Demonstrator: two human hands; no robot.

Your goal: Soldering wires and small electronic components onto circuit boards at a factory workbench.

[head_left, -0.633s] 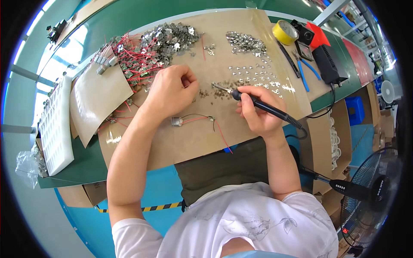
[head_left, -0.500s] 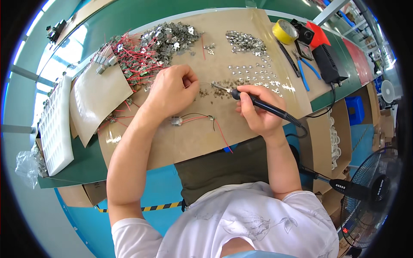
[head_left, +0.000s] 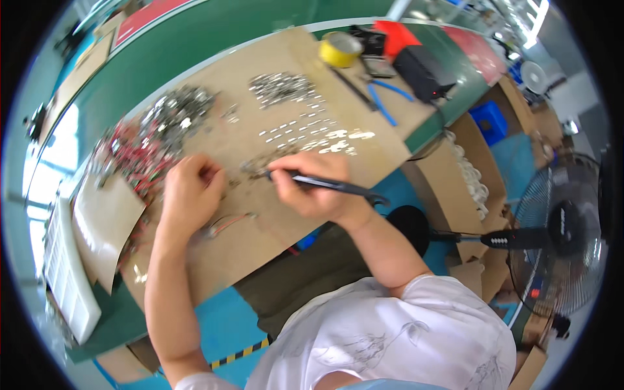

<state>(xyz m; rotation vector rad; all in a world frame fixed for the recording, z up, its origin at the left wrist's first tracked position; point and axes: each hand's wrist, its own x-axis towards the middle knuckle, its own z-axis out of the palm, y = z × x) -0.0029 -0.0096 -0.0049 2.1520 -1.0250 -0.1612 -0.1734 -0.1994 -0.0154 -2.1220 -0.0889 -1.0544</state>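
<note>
Since the earlier frames the view has swung, putting the bench and both hands farther left, with the soldering iron [head_left: 331, 184] closer to level in the frame. It sits above the brown sheet [head_left: 260, 221], its long axis running left to right, working end pointing left and slightly upward, cord end sloping down to the right. Its tip is too blurred to separate from the small brownish bits [head_left: 276, 156] near it. Clamped round the black handle, the right hand [head_left: 315, 200] has thumb and fingers closed on it, covering part of the grip. Just to its left, the left hand [head_left: 194, 194] is curled; whether its fingertips pinch anything I cannot tell. Nearer the person, a wired part [head_left: 224, 224] is smeared, its left end close to the left wrist. Beyond lie a silvery metal pile [head_left: 283, 88], blue-handled pliers [head_left: 383, 115] and a yellow tape roll [head_left: 340, 50]. At right, a fan's [head_left: 562, 231] blades are indistinct.
</note>
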